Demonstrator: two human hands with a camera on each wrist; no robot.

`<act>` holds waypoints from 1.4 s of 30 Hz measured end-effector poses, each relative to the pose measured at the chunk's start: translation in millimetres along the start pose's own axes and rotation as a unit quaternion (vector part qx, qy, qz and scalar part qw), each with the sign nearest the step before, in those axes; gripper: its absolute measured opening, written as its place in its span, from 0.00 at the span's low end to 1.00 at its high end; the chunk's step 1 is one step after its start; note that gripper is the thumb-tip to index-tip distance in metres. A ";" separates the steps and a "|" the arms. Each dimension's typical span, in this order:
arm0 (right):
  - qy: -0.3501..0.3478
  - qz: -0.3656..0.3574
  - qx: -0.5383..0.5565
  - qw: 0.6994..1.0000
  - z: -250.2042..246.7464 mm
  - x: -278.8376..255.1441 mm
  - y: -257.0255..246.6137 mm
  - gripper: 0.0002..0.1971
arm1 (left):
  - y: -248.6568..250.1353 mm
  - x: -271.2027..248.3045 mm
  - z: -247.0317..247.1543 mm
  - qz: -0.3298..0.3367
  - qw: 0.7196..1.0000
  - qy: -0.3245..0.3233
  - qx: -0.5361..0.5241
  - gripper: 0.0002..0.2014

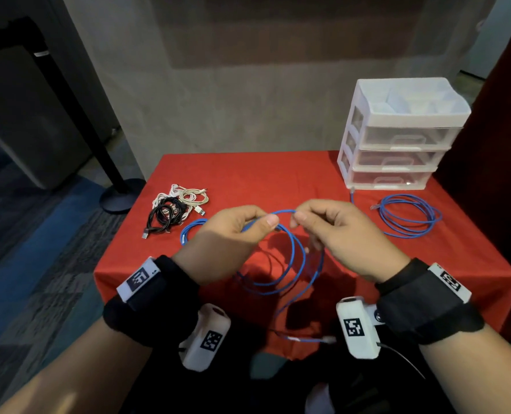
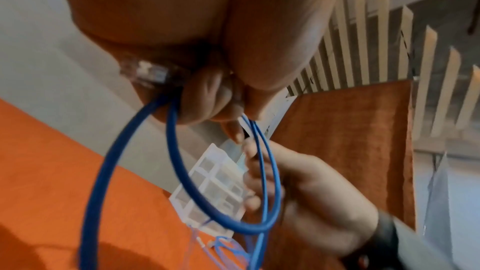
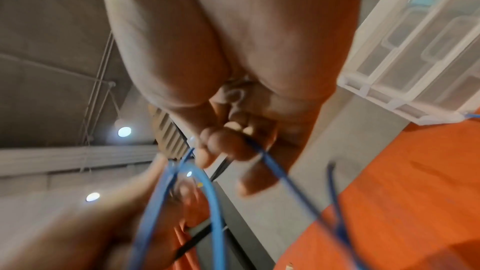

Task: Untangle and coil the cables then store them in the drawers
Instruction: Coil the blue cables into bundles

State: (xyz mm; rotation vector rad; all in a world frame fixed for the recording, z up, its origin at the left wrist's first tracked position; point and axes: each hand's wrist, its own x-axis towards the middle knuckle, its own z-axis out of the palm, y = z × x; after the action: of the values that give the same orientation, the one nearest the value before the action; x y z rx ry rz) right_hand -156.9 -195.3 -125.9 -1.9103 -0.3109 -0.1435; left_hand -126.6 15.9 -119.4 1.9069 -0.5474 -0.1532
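1. At far left on the red tablecloth [image 1: 278,174]: a tangle of black and white cables [image 1: 175,207], with a small blue coil [image 1: 190,231] just beside it, partly hidden behind the left hand.
2. Raised above the middle of the table: left hand [image 1: 233,231], fingers curled, pinching the gathered loops of the blue cable [image 1: 293,258] between thumb and forefinger; clear plug [image 2: 150,73] tucked against the palm in the left wrist view.
3. Hanging from both hands: several blue loops, the loose tail trailing down over the near table edge to a second plug [image 1: 327,339].
4. Just beside the left hand, thumbs nearly touching: right hand [image 1: 338,231], fingers curled, pinching the top of the same cable.
5. Farther right, flat on the cloth: another coiled blue cable [image 1: 409,215].
6. At the back right corner: white three-drawer unit [image 1: 397,138], all drawers closed, open tray on top.
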 end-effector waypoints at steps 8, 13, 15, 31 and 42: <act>0.179 0.049 0.125 0.975 -32.0 18.6 -13.3 0.13 | -20.5 -1.2 -10.6 -0.073 0.994 0.009 -0.084 0.18; 0.116 0.053 0.025 0.992 -29.1 9.5 -7.6 0.09 | -21.0 -1.0 -6.8 -0.077 0.986 0.049 -0.142 0.19; 0.047 0.037 0.012 0.998 -23.7 5.1 -13.3 0.05 | -23.2 -1.3 -3.6 -0.065 0.993 0.043 -0.094 0.18; -0.028 0.017 0.027 0.999 6.4 -3.0 -16.1 0.12 | -1.1 -2.1 2.1 -0.090 0.952 0.065 -0.286 0.16; -0.039 0.112 0.059 0.991 8.1 -13.7 17.3 0.10 | -17.2 -6.1 0.6 -0.226 0.845 0.163 -0.456 0.16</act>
State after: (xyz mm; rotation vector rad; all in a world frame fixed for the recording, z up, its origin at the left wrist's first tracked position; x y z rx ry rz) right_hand -165.5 -195.4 -147.8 -1.8211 -0.1521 0.0970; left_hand -127.1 23.2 -136.1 1.0401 0.2201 -0.3195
